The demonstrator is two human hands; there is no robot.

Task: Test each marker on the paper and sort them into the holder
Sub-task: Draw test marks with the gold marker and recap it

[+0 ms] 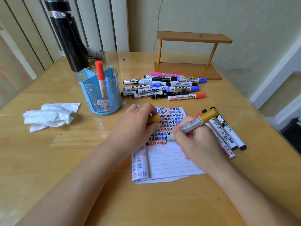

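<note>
Head view: the white lined notepad (169, 159) lies nearest, its upper half filled with rows of black, blue, red and mustard test marks. At the pad's 3 o'clock, the right hand (195, 141) wraps thumb and fingers round a mustard-ended white marker (197, 121) in a writing grip. The barrel slants up toward 2 o'clock. The nib seems to touch the last row, though it is blurred beside the fingers. The left hand (133, 126) rests on the pad at 10 o'clock, likely pinning it. Its fingers curl round the mustard cap (154, 119), ready for recapping. Three white markers (228, 136) lie just beside the pad at 3 o'clock. Farther off at 11 o'clock, the blue translucent divided holder (91, 93) has one red-capped marker (101, 75). A pile of assorted markers (162, 87), probably awaiting test, lies at 12 o'clock.
</note>
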